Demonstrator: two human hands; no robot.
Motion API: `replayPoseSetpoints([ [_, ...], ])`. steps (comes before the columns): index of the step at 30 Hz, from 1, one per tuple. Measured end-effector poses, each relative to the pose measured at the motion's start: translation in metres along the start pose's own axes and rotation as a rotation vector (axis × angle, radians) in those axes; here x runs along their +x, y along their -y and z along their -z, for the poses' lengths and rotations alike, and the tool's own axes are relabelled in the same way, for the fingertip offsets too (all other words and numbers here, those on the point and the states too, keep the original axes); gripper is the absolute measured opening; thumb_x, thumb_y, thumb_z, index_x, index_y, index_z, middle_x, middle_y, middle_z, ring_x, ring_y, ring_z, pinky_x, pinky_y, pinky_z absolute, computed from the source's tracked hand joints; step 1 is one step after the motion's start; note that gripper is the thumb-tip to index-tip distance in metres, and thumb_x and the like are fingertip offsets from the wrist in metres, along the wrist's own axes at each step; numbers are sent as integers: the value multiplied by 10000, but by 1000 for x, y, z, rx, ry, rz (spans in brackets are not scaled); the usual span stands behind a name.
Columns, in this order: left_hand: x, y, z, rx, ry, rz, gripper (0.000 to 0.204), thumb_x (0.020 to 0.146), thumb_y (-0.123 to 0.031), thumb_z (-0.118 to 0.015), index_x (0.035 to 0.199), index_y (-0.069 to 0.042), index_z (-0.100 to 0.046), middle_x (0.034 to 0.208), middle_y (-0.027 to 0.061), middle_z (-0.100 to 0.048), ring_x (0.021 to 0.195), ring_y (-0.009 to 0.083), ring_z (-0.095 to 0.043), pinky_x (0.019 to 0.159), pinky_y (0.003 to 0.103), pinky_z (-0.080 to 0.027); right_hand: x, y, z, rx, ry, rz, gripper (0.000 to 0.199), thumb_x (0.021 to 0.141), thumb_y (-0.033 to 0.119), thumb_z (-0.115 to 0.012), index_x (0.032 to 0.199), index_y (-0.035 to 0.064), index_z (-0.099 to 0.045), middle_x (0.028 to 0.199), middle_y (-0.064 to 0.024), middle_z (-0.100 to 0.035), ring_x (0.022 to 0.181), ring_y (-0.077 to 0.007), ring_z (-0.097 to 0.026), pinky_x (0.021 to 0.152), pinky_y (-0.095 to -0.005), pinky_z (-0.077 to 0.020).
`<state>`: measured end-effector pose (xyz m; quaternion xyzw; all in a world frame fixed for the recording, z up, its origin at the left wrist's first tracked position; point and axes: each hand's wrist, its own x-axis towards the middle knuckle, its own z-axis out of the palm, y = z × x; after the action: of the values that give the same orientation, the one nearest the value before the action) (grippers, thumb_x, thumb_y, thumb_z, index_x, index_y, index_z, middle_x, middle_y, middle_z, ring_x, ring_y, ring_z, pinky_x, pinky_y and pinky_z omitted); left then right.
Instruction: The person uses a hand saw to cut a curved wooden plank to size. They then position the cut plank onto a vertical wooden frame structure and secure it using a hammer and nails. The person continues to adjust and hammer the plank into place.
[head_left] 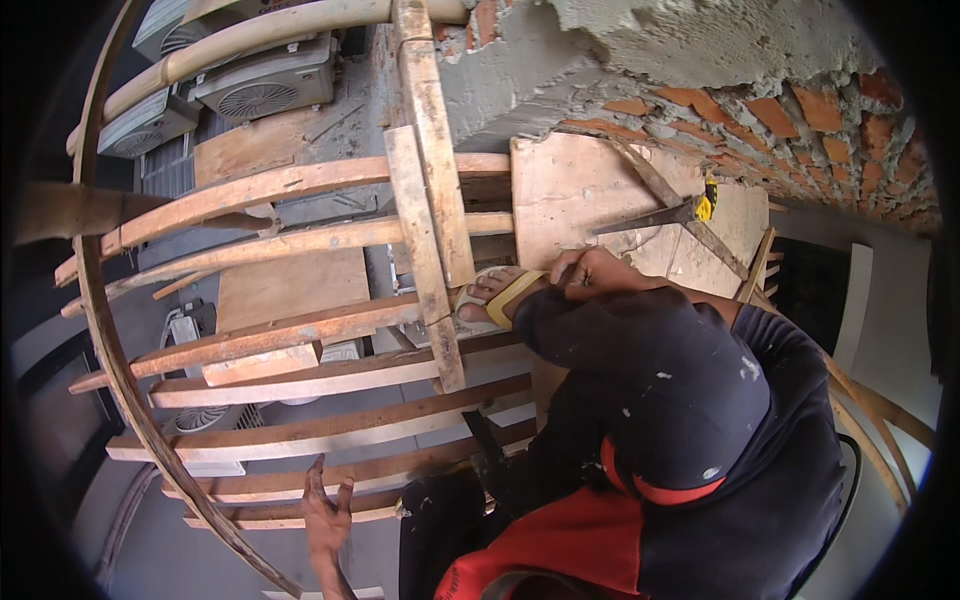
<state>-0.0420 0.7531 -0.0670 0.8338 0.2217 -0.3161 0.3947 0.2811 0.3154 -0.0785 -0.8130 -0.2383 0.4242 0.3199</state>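
Observation:
At the lower left my left hand (326,505) is open, its fingers pointing away from me, holding nothing that I can see, beside the ends of wooden battens (300,485). My right hand (597,272) has its fingers curled near the ankle of my bent leg (640,370); whether anything is in them is hidden. My foot, in a sandal with a yellow strap (520,297), rests by two short upright-looking boards (420,230) crossing the battens. A handsaw (650,218) with a yellow and black handle lies on the plywood sheet (560,190) beyond my right hand.
Long battens (270,240) run crosswise with open gaps, and a lower floor shows through. A curved pole (105,320) stands at the left. Air conditioner units (265,95) sit below. A rough brick wall (780,115) rises on the right. A dark flat piece (487,445) lies near my legs.

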Motion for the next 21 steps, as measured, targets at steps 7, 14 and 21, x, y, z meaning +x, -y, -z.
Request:
replayPoseSetpoints([
  [7,28,-40,16,123,13,-60,556,931,-333,-565,1322,35,-420,1280,268,-507,1184,453,-468,999,477,-387,-53,-40,34,-393,-545,-38,171,861,98,-611,756,-26,-664,954,-131,-639,813,-277,-641,733,-353,-507],
  [14,52,-65,13,154,43,-148,546,918,-303,-589,1314,37,-432,1251,281,-522,1150,468,-489,987,478,-396,-143,-108,50,-378,-997,-632,303,943,248,-543,904,-17,-685,983,-189,-618,829,-337,-641,766,-411,-513],
  [21,71,-101,22,229,74,-262,527,911,-278,-598,1291,55,-449,1226,286,-537,1144,457,-502,978,475,-400,-215,-276,-21,-222,-1032,-1299,536,910,480,-478,1249,66,-512,1156,-254,-487,1116,-381,-488,958,-483,-364],
])
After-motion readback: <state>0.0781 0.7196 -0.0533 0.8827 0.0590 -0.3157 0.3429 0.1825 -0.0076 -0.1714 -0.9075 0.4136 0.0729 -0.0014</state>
